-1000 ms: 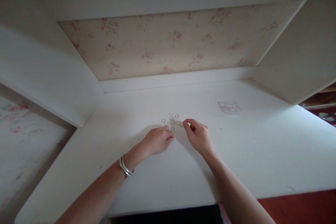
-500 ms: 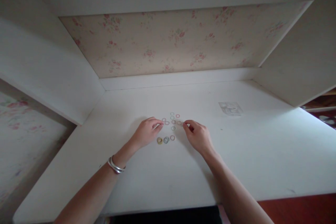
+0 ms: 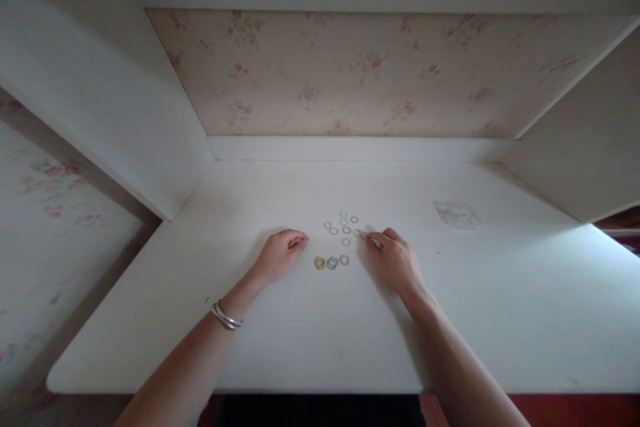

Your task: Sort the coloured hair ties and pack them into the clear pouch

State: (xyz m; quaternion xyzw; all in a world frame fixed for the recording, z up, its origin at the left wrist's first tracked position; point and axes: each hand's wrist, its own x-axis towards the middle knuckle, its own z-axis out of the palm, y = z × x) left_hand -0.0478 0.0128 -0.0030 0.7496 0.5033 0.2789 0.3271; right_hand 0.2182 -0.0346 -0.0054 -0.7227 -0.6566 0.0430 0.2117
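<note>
Rings (image 3: 332,263) loose on bench (image 3: 320,360), back from front edge. Right hand (image 3: 394,260): fingers pinching pale ring (image 3: 357,233); slip could scatter others. Left hand (image 3: 278,253): fingers pinched, contents unclear.

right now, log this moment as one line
left hand: pinched, left of rings | right hand: beside pale ring, grip unclear | transparent item: right side of tabletop

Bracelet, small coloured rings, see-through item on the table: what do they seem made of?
Bracelet: probably polished metal, being silvery with bright glints. Small coloured rings: perhaps rubber or plastic; thin bands, finish too small to tell. See-through item: likely glossy clear plastic; the white table shows through.
</note>
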